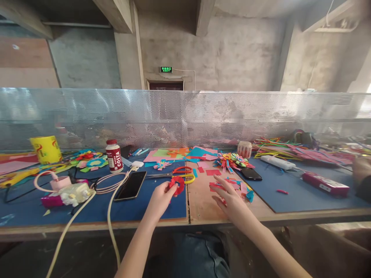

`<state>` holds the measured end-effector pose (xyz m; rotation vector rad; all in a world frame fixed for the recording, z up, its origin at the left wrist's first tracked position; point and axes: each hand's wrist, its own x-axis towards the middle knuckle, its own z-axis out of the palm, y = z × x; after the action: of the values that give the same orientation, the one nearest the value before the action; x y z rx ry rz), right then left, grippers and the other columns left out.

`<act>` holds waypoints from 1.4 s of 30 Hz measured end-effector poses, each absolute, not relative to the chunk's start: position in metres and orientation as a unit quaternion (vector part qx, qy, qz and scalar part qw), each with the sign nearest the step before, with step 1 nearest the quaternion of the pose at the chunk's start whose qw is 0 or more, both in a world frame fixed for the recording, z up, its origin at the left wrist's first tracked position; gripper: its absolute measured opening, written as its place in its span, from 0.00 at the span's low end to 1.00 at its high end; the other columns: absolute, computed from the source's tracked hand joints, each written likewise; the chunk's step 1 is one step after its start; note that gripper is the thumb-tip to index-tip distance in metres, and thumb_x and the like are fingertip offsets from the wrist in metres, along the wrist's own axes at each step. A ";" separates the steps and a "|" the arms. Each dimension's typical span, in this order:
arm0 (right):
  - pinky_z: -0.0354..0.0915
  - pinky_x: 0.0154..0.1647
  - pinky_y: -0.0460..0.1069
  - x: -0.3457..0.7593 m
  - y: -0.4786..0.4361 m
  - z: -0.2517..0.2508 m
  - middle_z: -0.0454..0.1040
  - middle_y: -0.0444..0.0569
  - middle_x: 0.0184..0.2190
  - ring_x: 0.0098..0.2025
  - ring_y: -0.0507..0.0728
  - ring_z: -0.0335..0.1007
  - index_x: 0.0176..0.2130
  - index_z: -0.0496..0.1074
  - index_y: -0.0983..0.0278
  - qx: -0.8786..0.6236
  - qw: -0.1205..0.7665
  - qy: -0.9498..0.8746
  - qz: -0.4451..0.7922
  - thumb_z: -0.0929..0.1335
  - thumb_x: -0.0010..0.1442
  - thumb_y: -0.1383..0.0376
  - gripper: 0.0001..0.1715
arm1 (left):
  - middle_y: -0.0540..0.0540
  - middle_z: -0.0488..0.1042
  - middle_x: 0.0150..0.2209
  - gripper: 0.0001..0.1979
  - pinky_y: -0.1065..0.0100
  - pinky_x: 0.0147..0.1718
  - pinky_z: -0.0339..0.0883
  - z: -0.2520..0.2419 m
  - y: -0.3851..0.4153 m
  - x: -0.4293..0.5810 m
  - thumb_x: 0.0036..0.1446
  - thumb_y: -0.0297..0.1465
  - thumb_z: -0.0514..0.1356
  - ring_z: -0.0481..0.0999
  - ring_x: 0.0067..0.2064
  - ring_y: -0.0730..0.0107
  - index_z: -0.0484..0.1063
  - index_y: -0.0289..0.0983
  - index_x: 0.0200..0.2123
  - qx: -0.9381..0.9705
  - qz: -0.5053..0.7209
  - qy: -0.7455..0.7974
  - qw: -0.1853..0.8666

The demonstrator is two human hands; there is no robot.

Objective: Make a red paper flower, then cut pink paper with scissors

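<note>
My left hand [160, 200] pinches a red paper flower [177, 186] with a dark centre, just above the front of the blue mat. My right hand [228, 199] is over the bare wooden strip, fingers spread, above a pile of small red, pink and blue paper pieces [242, 187]. Its fingertips are near the pieces, and nothing shows in its grip. Scissors [185, 173] with red and yellow handles lie just behind the flower. Red paper rectangles [213, 172] lie behind my right hand.
A black phone [131, 186], cables [109, 212], a red bottle [114, 156] and a power strip [68, 195] are at the left. Another phone [251, 173], a pink box [325, 184] and coloured strips [301, 148] lie right. A person's arm [361, 173] shows at the right edge.
</note>
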<state>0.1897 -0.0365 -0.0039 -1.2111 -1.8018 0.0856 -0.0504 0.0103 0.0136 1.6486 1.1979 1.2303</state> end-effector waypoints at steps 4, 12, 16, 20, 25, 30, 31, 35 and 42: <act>0.64 0.23 0.49 0.156 -0.020 0.011 0.71 0.47 0.22 0.20 0.54 0.68 0.40 0.71 0.65 -0.517 0.549 -0.646 0.120 0.54 0.64 0.54 0.25 | 0.48 0.74 0.25 0.18 0.73 0.19 0.53 0.017 0.010 -0.021 0.51 0.43 0.57 0.66 0.22 0.71 0.74 0.33 0.35 0.658 0.468 0.434 0.400; 0.59 0.24 0.44 0.128 -0.006 0.009 0.70 0.44 0.24 0.25 0.51 0.64 0.30 0.70 0.65 -0.457 0.559 -0.631 0.282 0.65 0.56 0.52 0.18 | 0.48 0.76 0.29 0.16 0.71 0.30 0.61 0.017 0.004 -0.010 0.54 0.41 0.57 0.72 0.32 0.66 0.75 0.36 0.36 0.685 0.457 0.374 0.427; 0.51 0.17 0.43 0.136 -0.013 0.004 0.61 0.38 0.17 0.17 0.47 0.53 0.31 0.70 0.65 -0.448 0.551 -0.609 0.353 0.64 0.56 0.51 0.20 | 0.47 0.76 0.32 0.17 0.71 0.30 0.61 0.015 0.001 -0.012 0.54 0.43 0.56 0.72 0.34 0.65 0.75 0.37 0.38 0.677 0.462 0.381 0.427; 0.49 0.17 0.43 0.136 -0.015 0.007 0.60 0.38 0.18 0.17 0.47 0.50 0.33 0.71 0.65 -0.445 0.546 -0.598 0.383 0.65 0.55 0.50 0.21 | 0.47 0.76 0.31 0.15 0.72 0.29 0.61 0.016 0.001 -0.012 0.53 0.42 0.57 0.72 0.33 0.66 0.75 0.37 0.35 0.666 0.488 0.399 0.399; 0.50 0.18 0.43 0.135 -0.015 0.007 0.64 0.40 0.20 0.20 0.47 0.53 0.29 0.70 0.66 -0.446 0.537 -0.600 0.390 0.66 0.54 0.52 0.19 | 0.49 0.73 0.26 0.15 0.74 0.22 0.55 0.018 0.001 -0.013 0.50 0.42 0.59 0.67 0.27 0.72 0.74 0.36 0.30 0.620 0.514 0.425 0.413; 0.48 0.19 0.43 0.139 -0.016 0.004 0.60 0.39 0.17 0.20 0.47 0.52 0.23 0.66 0.65 -0.461 0.535 -0.598 0.379 0.67 0.53 0.53 0.19 | 0.51 0.70 0.23 0.15 0.74 0.21 0.53 0.019 0.000 -0.013 0.48 0.43 0.60 0.61 0.23 0.75 0.74 0.35 0.27 0.608 0.516 0.433 0.419; 0.47 0.19 0.43 0.139 -0.016 0.004 0.60 0.39 0.17 0.20 0.47 0.51 0.23 0.65 0.65 -0.463 0.534 -0.599 0.376 0.67 0.53 0.53 0.19 | 0.51 0.69 0.22 0.15 0.73 0.21 0.53 0.019 0.000 -0.012 0.48 0.43 0.60 0.61 0.22 0.75 0.73 0.35 0.26 0.607 0.517 0.433 0.421; 0.48 0.20 0.43 0.137 -0.018 0.008 0.62 0.40 0.18 0.20 0.48 0.53 0.24 0.67 0.65 -0.467 0.526 -0.606 0.371 0.65 0.54 0.51 0.21 | 0.51 0.69 0.22 0.15 0.73 0.21 0.53 0.020 -0.001 -0.013 0.48 0.42 0.60 0.61 0.23 0.74 0.73 0.34 0.25 0.603 0.527 0.429 0.418; 0.57 0.31 0.44 0.134 -0.025 0.016 0.72 0.43 0.26 0.29 0.52 0.64 0.32 0.74 0.66 -0.451 0.491 -0.643 0.377 0.65 0.55 0.52 0.19 | 0.51 0.72 0.23 0.14 0.73 0.24 0.55 0.018 -0.001 -0.016 0.49 0.42 0.61 0.64 0.24 0.73 0.74 0.35 0.25 0.608 0.539 0.417 0.407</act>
<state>0.1336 -0.0248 0.0161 -1.0951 -1.5625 0.9152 -0.0164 -0.0010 0.0180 1.5329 1.0519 1.3601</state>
